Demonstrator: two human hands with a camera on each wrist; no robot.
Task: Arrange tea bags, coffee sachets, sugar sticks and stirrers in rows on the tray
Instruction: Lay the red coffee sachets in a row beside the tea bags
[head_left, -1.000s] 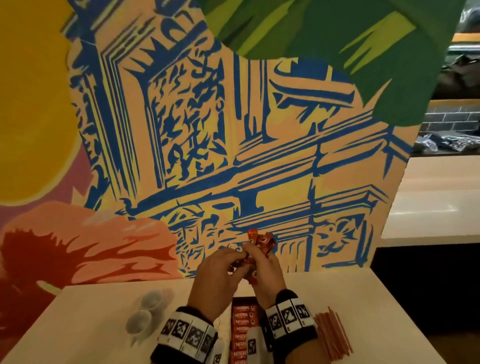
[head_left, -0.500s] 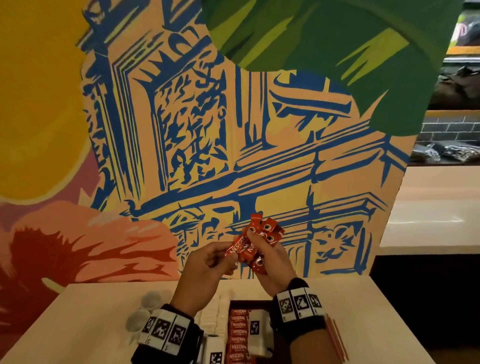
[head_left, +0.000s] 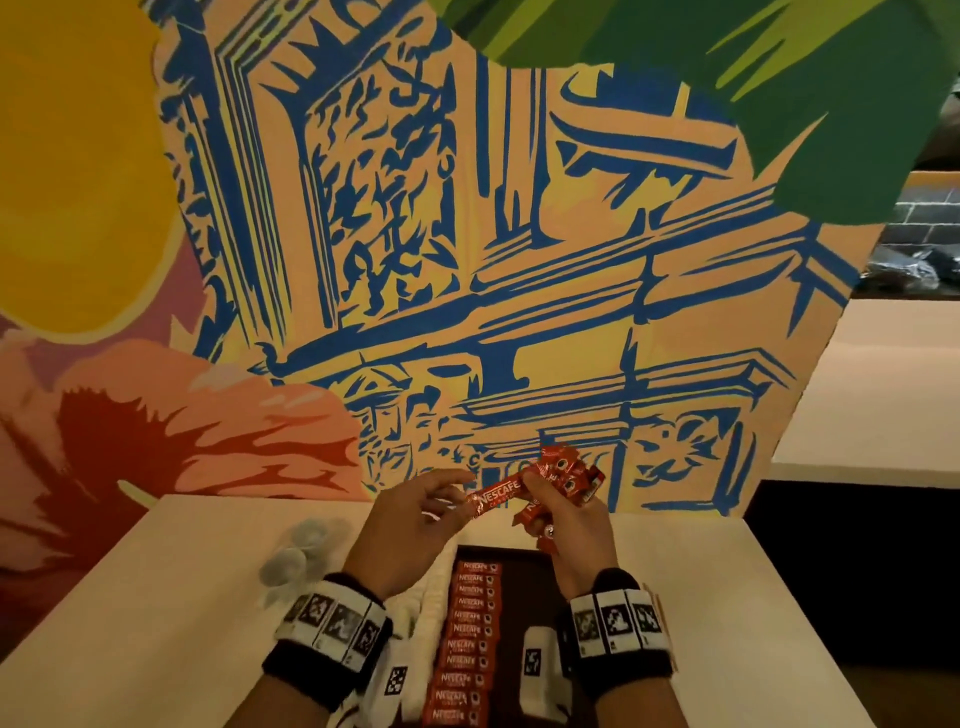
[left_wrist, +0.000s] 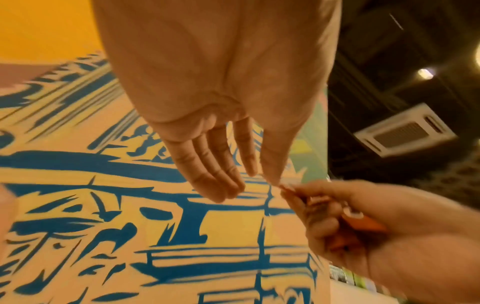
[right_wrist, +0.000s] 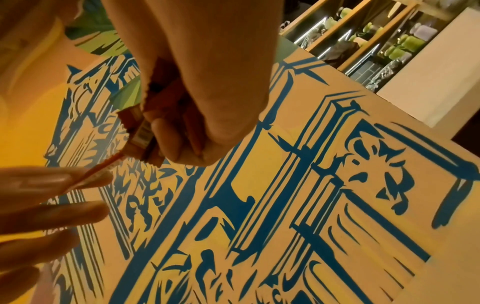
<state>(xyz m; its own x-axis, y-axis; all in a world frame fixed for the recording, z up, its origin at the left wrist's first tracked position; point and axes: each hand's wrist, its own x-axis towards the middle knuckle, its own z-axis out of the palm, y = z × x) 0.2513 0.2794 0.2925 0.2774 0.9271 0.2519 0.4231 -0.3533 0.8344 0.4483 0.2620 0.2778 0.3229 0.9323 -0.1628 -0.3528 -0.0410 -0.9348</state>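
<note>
The right hand's (head_left: 569, 525) grip is closed round a bunch of red foil coffee sachets (head_left: 566, 470), which fan upward out of its fist above the far edge of the pale worktop (head_left: 156, 597). The left hand's (head_left: 410, 525) grip pinches one end of a single red Nescafé coffee sachet (head_left: 496, 496) between thumb and forefinger, its other fingers (left_wrist: 207, 176) loosely extended. That sachet lies nearly level between the two hands, its other end at the right hand's bunch; whether the right fingers also grip it cannot be told. In the right wrist view the sachet (right_wrist: 103, 164) shows edge-on as a thin red strip running from the bunch (right_wrist: 137, 131) to the left fingertips (right_wrist: 85, 179).

Below the hands, a dark rectangular tray (head_left: 519, 603) sits on the worktop. In it, a column of red Nescafé sachets (head_left: 470, 644) lies stacked crosswise, one just beside the next, running from the tray's far end toward the person. Just left of that column are white packets (head_left: 423, 613), largely hidden by the left wrist. The tray's right part is bare and dark where visible.

Left of the tray, two small round pale cups (head_left: 296, 551) rest on the worktop. Both wrists wear black bands with white marker tags (head_left: 332, 623).
</note>
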